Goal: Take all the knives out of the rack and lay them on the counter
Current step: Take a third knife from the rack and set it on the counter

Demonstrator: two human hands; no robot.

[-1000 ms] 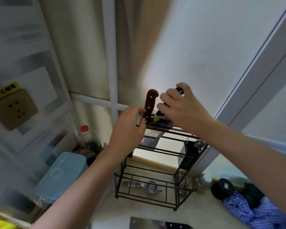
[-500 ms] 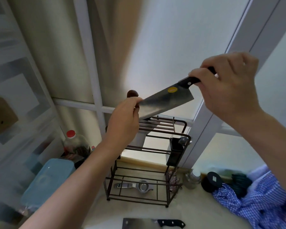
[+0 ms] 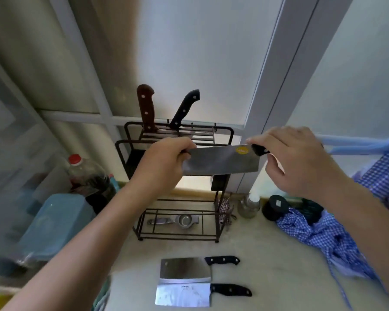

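Note:
I hold a steel cleaver (image 3: 220,161) with a yellow sticker level in the air in front of the dark wire rack (image 3: 130,158). My right hand (image 3: 294,162) grips its black handle. My left hand (image 3: 166,162) pinches the far end of the blade. Two knives stand in the rack's top slots: a brown-handled knife (image 3: 145,106) and a black-handled knife (image 3: 184,108). Two cleavers lie side by side on the counter (image 3: 278,265) in front of the rack: the farther cleaver (image 3: 185,267) and the nearer cleaver (image 3: 183,295), handles pointing right.
A red-capped bottle (image 3: 85,173) and a blue lidded box (image 3: 56,223) stand left of the rack. A metal squeezer (image 3: 174,221) lies on the rack's bottom shelf. A small jar (image 3: 249,205), a dark round tin (image 3: 275,207) and blue checked cloth (image 3: 323,239) sit to the right.
The cleaver has come out of the rack and dropped lower, turning level in front of it. My view has tilted down, showing the two cleavers on the counter.

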